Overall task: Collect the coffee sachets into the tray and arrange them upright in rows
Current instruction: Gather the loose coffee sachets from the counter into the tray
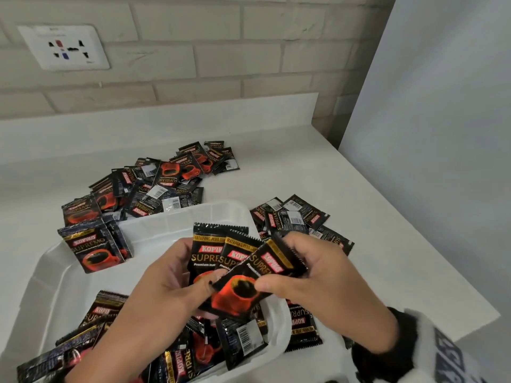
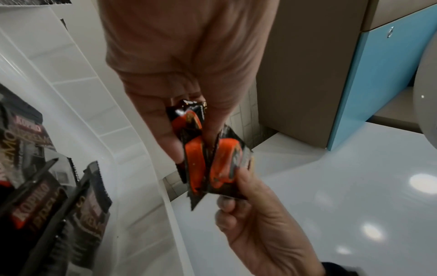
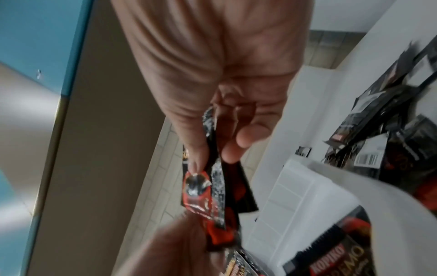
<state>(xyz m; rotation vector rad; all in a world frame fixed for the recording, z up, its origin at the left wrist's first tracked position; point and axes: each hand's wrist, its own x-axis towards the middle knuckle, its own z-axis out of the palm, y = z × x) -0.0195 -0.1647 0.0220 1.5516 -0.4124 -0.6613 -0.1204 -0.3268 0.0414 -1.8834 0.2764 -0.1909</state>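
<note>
The sachets [image 1: 243, 272] pinched between the left hand [image 1: 166, 286] and the right hand [image 1: 312, 277] are showing as glossy printed foil, catching the light, with crimped saw-tooth edges. Beneath both hands the tray [image 1: 154, 230] is looking like smooth, faintly translucent white plastic. Just beyond the right hand the counter [image 1: 359, 189] is gleaming, polished and reflecting lamps. Behind it, the brick wall [image 1: 221, 51] is appearing matt and rough.

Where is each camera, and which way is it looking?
Head: on the person's head, looking down at both hands fanning sachets over the tray.
Left wrist: looks along the left hand; right hand shows too.
Right wrist: looks along the right hand, blurred.
All share the held sachets and tray.
</note>
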